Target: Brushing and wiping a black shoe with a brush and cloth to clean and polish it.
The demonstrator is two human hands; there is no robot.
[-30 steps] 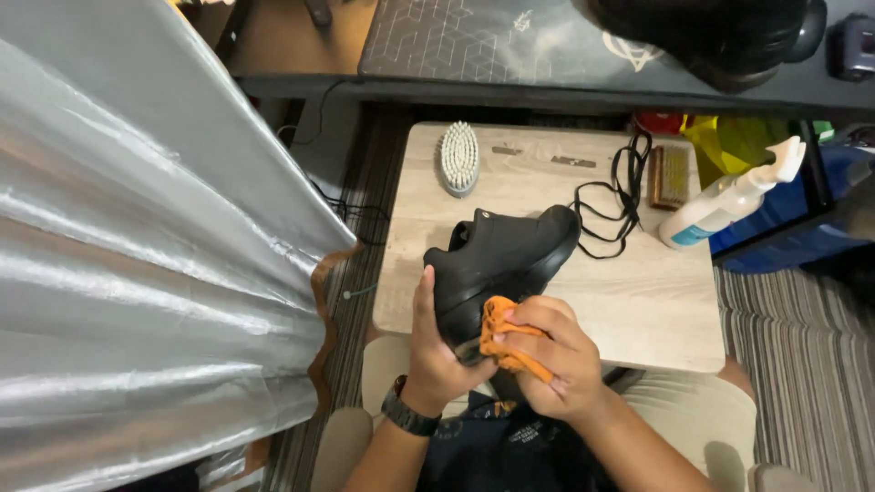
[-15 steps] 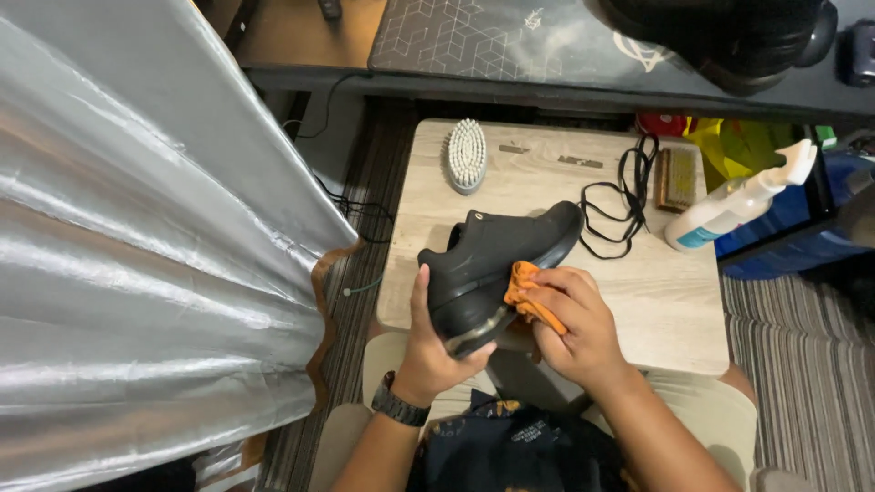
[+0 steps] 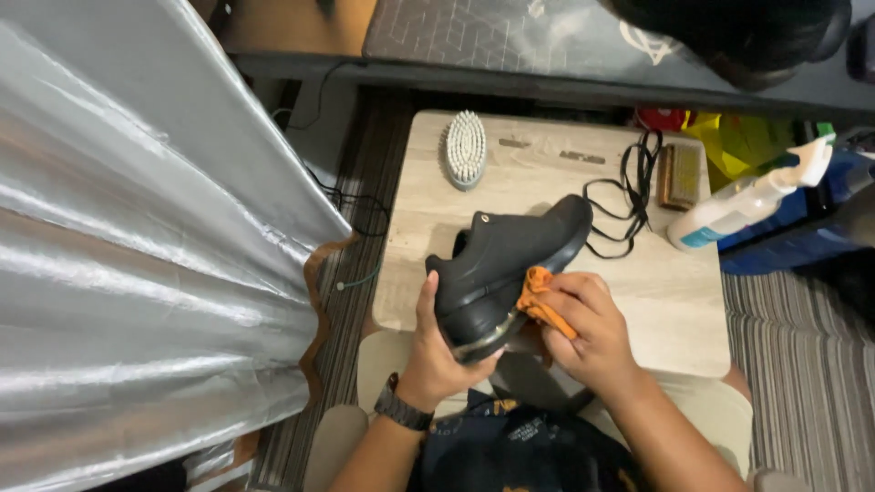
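From my remote seat I watch a black shoe (image 3: 510, 264) held tilted over the near edge of a small pale wooden tabletop (image 3: 656, 301), its toe toward the far right corner and its heel nearest me. The left hand (image 3: 437, 351) cups the heel from below, fingers (image 3: 427, 305) wrapped up the near side and clenched on it. The right hand (image 3: 588, 328) pinches a folded orange cloth (image 3: 540, 299) and presses it against the sole edge near the heel.

The shoe looks stiff and moderately heavy — a thick sole, a smooth matte upper that I judge could slip under a damp cloth. The heel cup and the sole rim seem the firmest places to grip; the upper would likely dent. The cloth is soft and limp.

Toward the far left corner lies a white bristle brush (image 3: 466, 148); black laces (image 3: 629, 200) coil near the far right corner beside a brown block brush (image 3: 681, 175), and a white spray bottle (image 3: 743, 205) lies on its side over the right edge.

The room is cramped — a silver pleated curtain (image 3: 137, 255) to the left, a dark desk (image 3: 510, 46) beyond, striped flooring (image 3: 802, 364) to the right.
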